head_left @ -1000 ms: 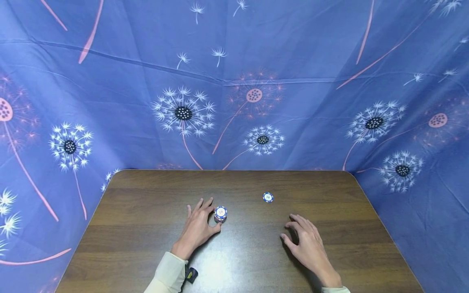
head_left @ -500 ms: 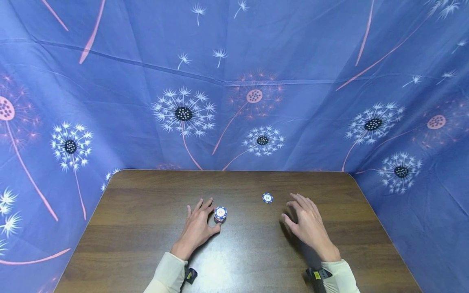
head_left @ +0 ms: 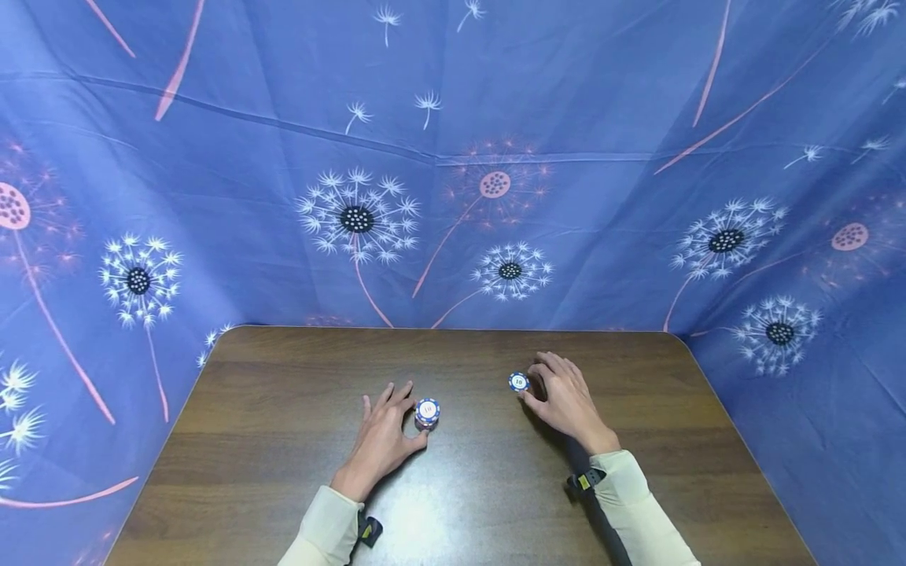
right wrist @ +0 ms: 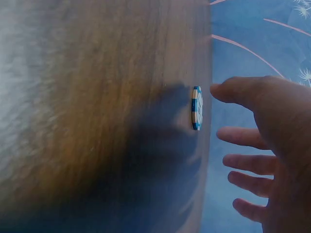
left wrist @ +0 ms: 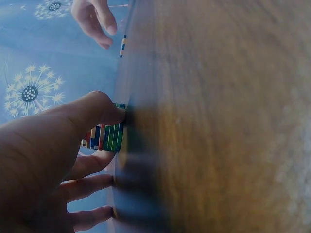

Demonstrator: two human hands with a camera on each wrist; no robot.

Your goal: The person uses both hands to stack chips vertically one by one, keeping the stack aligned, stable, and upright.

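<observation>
A short stack of poker chips (head_left: 427, 410) stands on the wooden table, a blue-and-white chip marked 10 on top. My left hand (head_left: 378, 444) holds it between thumb and index finger, the other fingers spread on the far side. In the left wrist view the stack (left wrist: 112, 137) shows green chips at the bottom and red, blue and pale edges above. A single blue-and-white poker chip (head_left: 519, 382) lies flat farther back, to the right. Over its right side hovers my right hand (head_left: 566, 401); in the right wrist view thumb and fingers are apart, just above the chip (right wrist: 197, 108).
The brown wooden table (head_left: 297, 362) ends at a blue cloth (head_left: 453, 94) printed with dandelions, which hangs behind it and along both sides. Both wrists wear dark straps with small devices below pale sleeves (head_left: 640, 503).
My right hand has moved forward and then left, from beside the single chip to right over it. The left hand stays at the stack, and the chips have not moved.
</observation>
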